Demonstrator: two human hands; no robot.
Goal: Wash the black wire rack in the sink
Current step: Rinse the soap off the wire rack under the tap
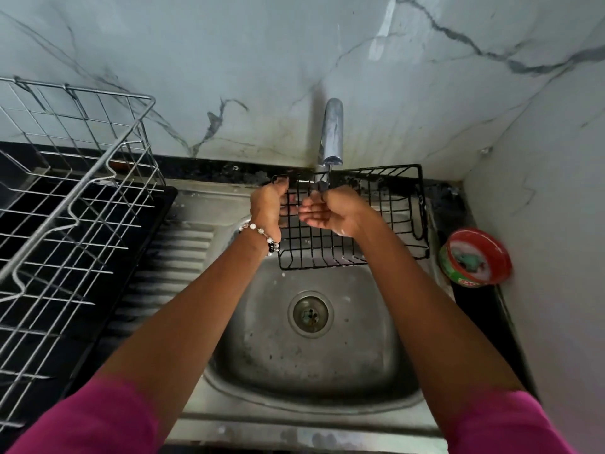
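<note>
Here, the left hand (pixel 266 204) is gripping the top left corner of the black wire rack (pixel 353 221), which is tilting over the far side of the round steel sink (pixel 262 322). The right hand (pixel 330 214) is cupping open under the chrome tap (pixel 332 132), hiding part of the rack's grid. A silver wire dish drainer (pixel 72 178) is running off the left edge. A red and green round tub (pixel 476 257) is sitting just right of the sink.

The left hand (pixel 266 204) grips the far left corner of the black rack (pixel 376 224) over the sink (pixel 248 339). The right hand (pixel 330 213) lies open, palm up, under the tap (pixel 332 132).
</note>
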